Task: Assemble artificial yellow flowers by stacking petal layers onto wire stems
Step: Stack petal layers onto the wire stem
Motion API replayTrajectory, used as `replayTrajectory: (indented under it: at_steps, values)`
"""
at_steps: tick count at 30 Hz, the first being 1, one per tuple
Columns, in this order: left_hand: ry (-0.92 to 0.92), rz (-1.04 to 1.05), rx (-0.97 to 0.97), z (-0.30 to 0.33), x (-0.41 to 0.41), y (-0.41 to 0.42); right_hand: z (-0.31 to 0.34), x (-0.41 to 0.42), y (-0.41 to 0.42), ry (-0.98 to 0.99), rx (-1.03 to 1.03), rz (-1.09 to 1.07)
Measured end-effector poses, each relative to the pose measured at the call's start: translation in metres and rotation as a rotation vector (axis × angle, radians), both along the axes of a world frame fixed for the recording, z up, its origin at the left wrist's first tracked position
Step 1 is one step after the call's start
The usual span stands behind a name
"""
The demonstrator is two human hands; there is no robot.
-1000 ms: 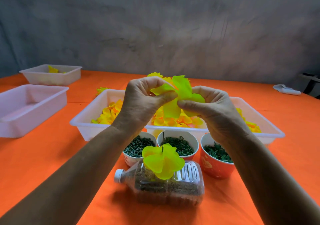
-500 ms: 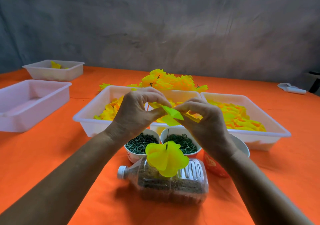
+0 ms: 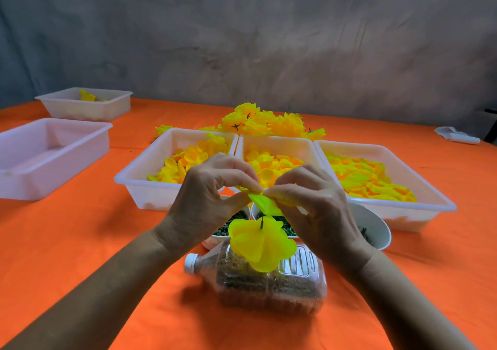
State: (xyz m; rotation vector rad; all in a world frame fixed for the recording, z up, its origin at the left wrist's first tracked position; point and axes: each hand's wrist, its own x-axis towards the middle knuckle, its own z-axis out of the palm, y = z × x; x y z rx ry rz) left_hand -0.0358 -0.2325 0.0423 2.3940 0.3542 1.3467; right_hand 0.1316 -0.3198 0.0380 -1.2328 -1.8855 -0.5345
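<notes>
- Fingers: the fingers [image 3: 242, 178] of the left hand [image 3: 212, 201] and those of the right hand [image 3: 314, 207] are pinching one folded petal layer [image 3: 265, 205] between them, thumbs underneath, fingertips meeting over its upper edge.
- Table [image 3: 80, 242]: it is carrying the whole station under an orange cover.
- Trays: three white trays of loose yellow petals are sitting side by side at 12 o'clock from the hands: left tray [image 3: 139, 185], middle tray [image 3: 279, 145], right tray [image 3: 430, 204].
- Bottle [image 3: 269, 282]: lying on its side at 6 o'clock from the hands, it is serving as the base for the stem.
- Started flower [image 3: 262, 244]: it is resting on the bottle with petals already stacked.
- Wire stem [image 3: 261, 221]: its tip is standing up through the started flower.
- Key relation: the stem tip is lying just below the held layer, toward 6 o'clock from the fingertips, its long axis running near vertical. Both hands are flanking it; the right appears slightly nearer. Judged next: lowering the layer's centre onto the tip.
</notes>
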Motion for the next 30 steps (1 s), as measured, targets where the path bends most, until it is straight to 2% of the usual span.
replayTrajectory:
  at_steps: [10, 21, 30]
  values:
    - [-0.023, 0.035, 0.102, -0.004, 0.001, -0.005, -0.005, 0.0, -0.004, -0.072, 0.089, -0.044]
    - [-0.071, 0.123, 0.244, -0.013, 0.002, -0.007, -0.01, -0.004, -0.007, -0.026, 0.175, -0.038]
    - [-0.061, 0.162, 0.259, -0.02, 0.001, -0.005, -0.022, -0.005, -0.006, 0.041, 0.142, -0.061]
